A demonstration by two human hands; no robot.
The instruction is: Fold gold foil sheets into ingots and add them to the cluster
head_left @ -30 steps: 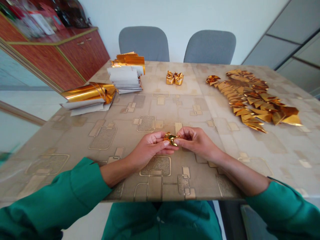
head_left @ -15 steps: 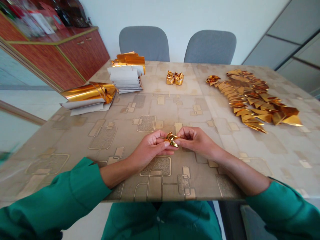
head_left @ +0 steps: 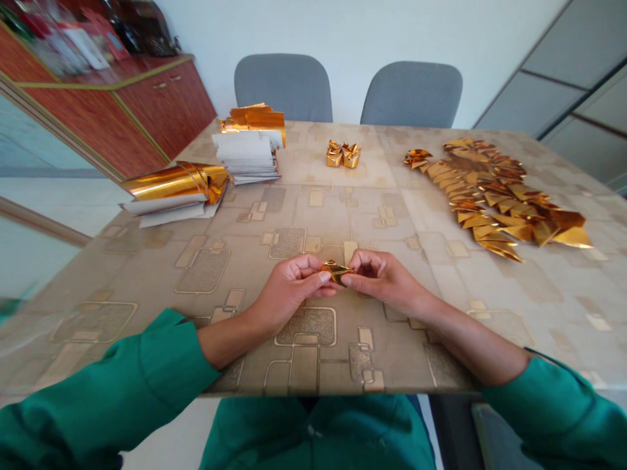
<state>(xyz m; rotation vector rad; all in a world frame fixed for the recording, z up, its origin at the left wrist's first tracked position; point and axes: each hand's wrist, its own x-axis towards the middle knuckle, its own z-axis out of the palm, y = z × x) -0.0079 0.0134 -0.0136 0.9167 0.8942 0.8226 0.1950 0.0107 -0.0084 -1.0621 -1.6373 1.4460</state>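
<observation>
1. Head view: gold paper point(head_left: 335, 269) sits between left hand point(head_left: 296, 284) and right hand point(head_left: 385, 281), pinched by both, long axis roughly left to right; neither hand is nearer.
2. It's nearer the table's point(head_left: 343, 212) front edge; room stretches toward two folded pieces point(head_left: 343, 155) by the far edge.

Two gray chair backs point(head_left: 284, 88) rise beyond a beige table point(head_left: 337, 219) patterned with rectangles, before a pale wall point(head_left: 353, 29); a reddish wooden cabinet point(head_left: 164, 114) stands left, gray panels point(head_left: 563, 46) right.
</observation>
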